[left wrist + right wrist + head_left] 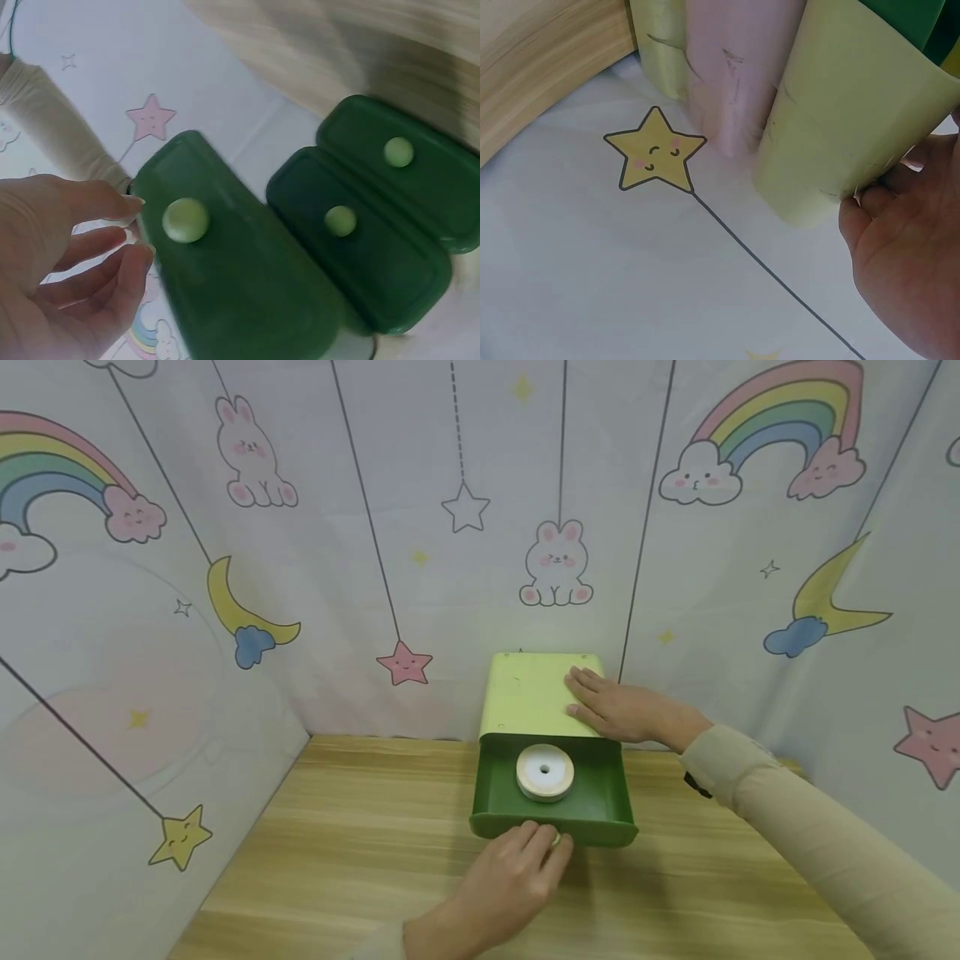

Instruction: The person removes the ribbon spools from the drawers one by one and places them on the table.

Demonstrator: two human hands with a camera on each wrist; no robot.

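Observation:
A small drawer cabinet with a pale green top shell (536, 693) stands against the backdrop, its dark green top drawer (600, 793) pulled out. Inside the drawer lies a white ribbon spool (545, 772) with a small centre hole. My left hand (510, 877) is at the drawer front, its bent fingers close around the round pale green knob (556, 840). In the left wrist view, a gap shows between the fingertips and that knob (186, 220). My right hand (630, 710) rests with extended fingers on the shell's top, towards its right side.
Two lower drawers (360, 240) with knobs show in the left wrist view. In the right wrist view, a pink shell (739, 67) sits between two pale green ones. Under the cabinet is a wood-grain table (360, 843). A printed cloth backdrop (465, 593) encloses the back and sides.

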